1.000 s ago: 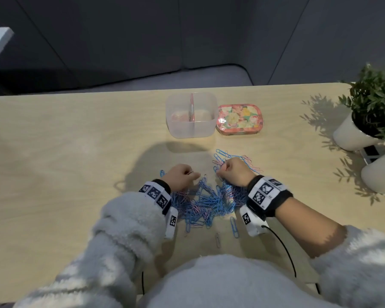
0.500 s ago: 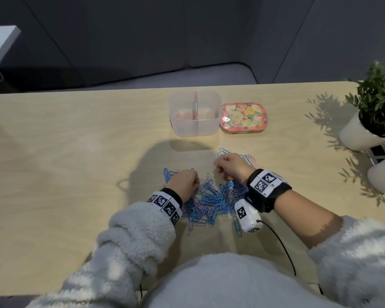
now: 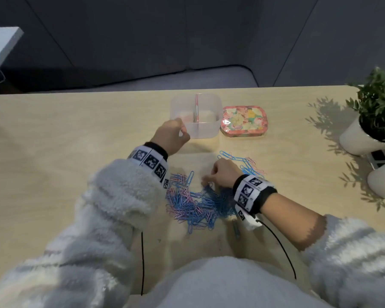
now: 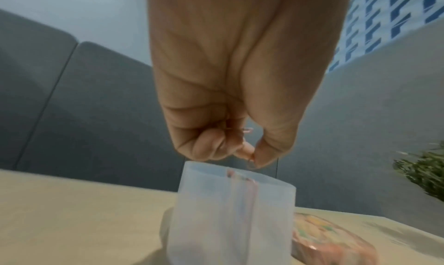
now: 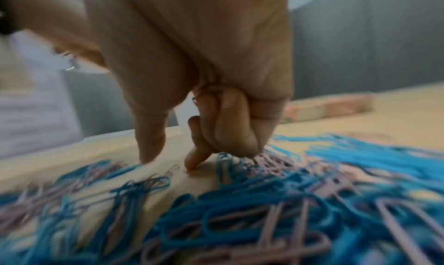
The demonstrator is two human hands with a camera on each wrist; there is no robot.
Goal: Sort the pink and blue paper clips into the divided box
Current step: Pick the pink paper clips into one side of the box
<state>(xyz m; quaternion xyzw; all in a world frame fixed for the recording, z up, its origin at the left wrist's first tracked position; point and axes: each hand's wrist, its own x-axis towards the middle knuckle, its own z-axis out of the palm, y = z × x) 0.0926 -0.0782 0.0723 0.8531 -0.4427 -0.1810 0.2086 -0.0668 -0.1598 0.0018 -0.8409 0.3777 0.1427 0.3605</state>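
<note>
Both arms wear fluffy pale grey-white fleece sleeves [image 3: 120, 196] with faint darker stripes, the right one pushed up to bare the forearm. Each wrist carries a black band [image 3: 263, 196] faced with white panels printed with black square markers [image 3: 148, 161]. A small white camera unit [image 3: 246, 218] hangs under the right wrist, and thin black cables [image 3: 278, 245] trail back toward the body.

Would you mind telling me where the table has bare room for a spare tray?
Bare table lies left of the divided box, and between the floral tin and the potted plants. Around the paper clip pile and both hands it is crowded.
</note>
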